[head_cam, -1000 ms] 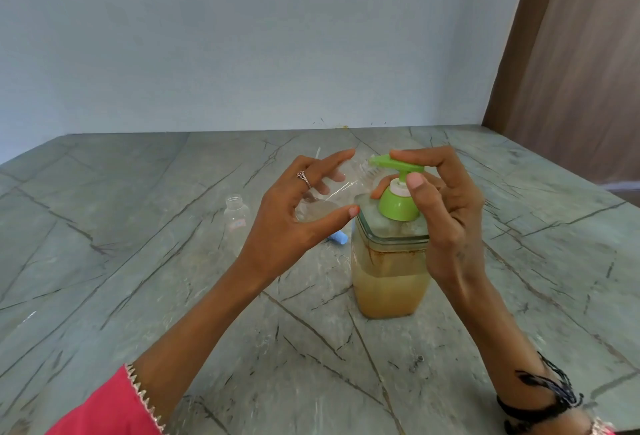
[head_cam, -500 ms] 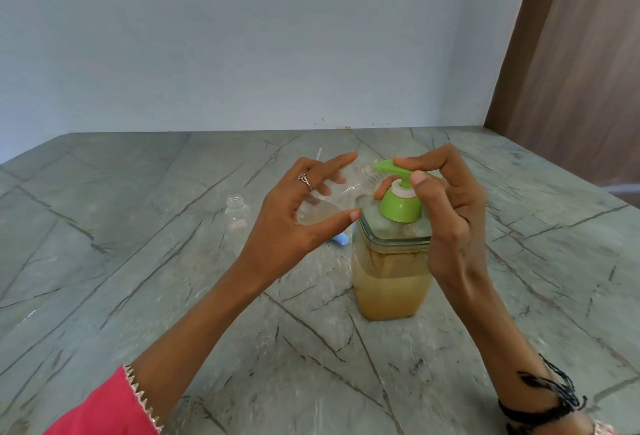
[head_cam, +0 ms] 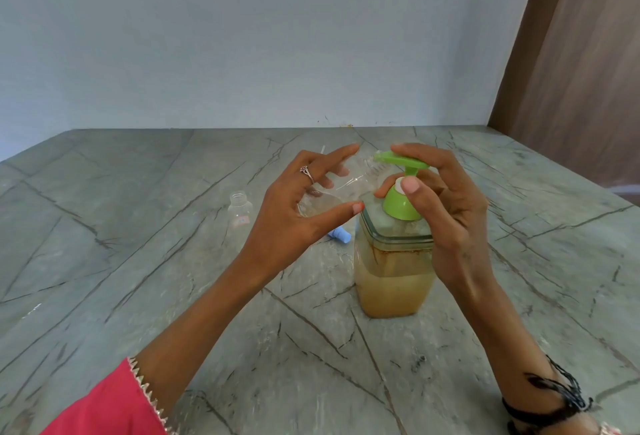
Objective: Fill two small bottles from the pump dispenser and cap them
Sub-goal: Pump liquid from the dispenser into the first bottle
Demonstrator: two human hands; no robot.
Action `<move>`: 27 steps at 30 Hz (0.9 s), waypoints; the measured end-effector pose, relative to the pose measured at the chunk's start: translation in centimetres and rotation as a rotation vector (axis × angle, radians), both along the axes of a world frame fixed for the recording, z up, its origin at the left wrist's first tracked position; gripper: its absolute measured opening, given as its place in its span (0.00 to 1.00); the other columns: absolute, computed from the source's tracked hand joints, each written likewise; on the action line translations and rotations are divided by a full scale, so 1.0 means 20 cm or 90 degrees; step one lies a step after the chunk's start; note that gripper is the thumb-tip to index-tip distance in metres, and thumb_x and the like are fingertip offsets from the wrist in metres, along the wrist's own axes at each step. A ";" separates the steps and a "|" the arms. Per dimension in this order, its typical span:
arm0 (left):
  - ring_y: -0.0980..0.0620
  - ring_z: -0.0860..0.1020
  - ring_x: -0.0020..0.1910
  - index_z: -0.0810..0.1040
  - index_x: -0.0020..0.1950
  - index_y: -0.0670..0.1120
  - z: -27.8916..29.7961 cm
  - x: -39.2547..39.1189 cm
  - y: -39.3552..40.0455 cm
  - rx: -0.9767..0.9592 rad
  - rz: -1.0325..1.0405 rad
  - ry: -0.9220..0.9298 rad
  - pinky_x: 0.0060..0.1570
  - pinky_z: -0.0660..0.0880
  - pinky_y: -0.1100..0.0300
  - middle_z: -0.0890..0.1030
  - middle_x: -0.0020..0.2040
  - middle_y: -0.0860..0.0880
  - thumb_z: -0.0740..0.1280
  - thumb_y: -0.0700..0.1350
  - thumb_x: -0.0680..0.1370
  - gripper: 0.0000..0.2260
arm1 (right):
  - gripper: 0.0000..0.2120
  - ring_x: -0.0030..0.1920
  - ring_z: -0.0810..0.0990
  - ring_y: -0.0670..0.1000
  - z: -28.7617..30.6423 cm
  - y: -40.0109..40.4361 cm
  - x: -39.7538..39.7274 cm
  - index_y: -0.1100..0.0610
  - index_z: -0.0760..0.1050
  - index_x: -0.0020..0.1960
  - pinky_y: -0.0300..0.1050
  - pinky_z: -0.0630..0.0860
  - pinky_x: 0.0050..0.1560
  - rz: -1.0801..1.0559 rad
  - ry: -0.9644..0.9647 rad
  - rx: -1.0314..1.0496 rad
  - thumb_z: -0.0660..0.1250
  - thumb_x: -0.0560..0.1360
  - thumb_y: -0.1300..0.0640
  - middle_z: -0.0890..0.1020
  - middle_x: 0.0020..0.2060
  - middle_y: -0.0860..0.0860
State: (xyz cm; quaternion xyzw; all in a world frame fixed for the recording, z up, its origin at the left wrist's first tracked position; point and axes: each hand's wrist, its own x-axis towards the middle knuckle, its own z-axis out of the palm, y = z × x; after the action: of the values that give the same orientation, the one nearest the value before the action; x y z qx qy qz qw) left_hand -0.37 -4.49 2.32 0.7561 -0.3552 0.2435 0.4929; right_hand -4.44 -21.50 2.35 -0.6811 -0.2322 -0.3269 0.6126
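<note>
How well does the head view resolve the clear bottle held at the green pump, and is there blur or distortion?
Head view: the clear small plastic bottle in the left hand is smeared and faint; the green pump spout reads sharply; light is soft; wide-angle bending shows at the table edges.

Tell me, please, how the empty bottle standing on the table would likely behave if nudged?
The empty bottle looks like thin clear plastic with nothing inside, so it is probably very light and would slide or topple easily. It looks round, so once down it may roll across the smooth table. Breakage seems unlikely.
</note>
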 end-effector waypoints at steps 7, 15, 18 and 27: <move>0.57 0.74 0.48 0.70 0.65 0.53 0.01 0.00 0.01 0.009 0.004 -0.005 0.49 0.72 0.68 0.75 0.52 0.54 0.68 0.53 0.69 0.24 | 0.08 0.39 0.83 0.54 0.03 0.02 0.00 0.50 0.76 0.50 0.47 0.79 0.43 -0.009 0.010 0.033 0.63 0.73 0.48 0.82 0.36 0.57; 0.56 0.74 0.49 0.70 0.65 0.54 0.00 0.00 0.02 0.037 0.007 -0.015 0.49 0.70 0.68 0.75 0.51 0.53 0.69 0.53 0.69 0.24 | 0.06 0.39 0.83 0.56 0.03 0.03 -0.01 0.41 0.77 0.42 0.57 0.79 0.44 -0.057 0.010 0.033 0.61 0.73 0.45 0.84 0.37 0.55; 0.55 0.74 0.49 0.70 0.65 0.55 0.01 0.00 0.02 0.028 0.006 -0.004 0.49 0.71 0.68 0.75 0.52 0.53 0.69 0.53 0.70 0.24 | 0.09 0.39 0.83 0.57 0.02 0.02 -0.01 0.47 0.76 0.50 0.58 0.79 0.44 -0.045 0.001 0.016 0.61 0.74 0.47 0.84 0.37 0.55; 0.57 0.74 0.49 0.70 0.65 0.54 0.02 -0.01 0.01 0.013 -0.001 0.005 0.49 0.70 0.70 0.75 0.52 0.54 0.69 0.53 0.69 0.24 | 0.08 0.39 0.83 0.56 0.03 0.02 -0.01 0.48 0.76 0.50 0.57 0.79 0.44 -0.031 0.009 0.031 0.63 0.74 0.48 0.83 0.37 0.57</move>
State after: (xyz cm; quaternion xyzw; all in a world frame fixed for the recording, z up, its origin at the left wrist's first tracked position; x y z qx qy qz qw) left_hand -0.50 -4.32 2.62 0.7618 -0.3558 0.2365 0.4870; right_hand -4.66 -21.05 2.96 -0.6735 -0.2033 -0.3427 0.6226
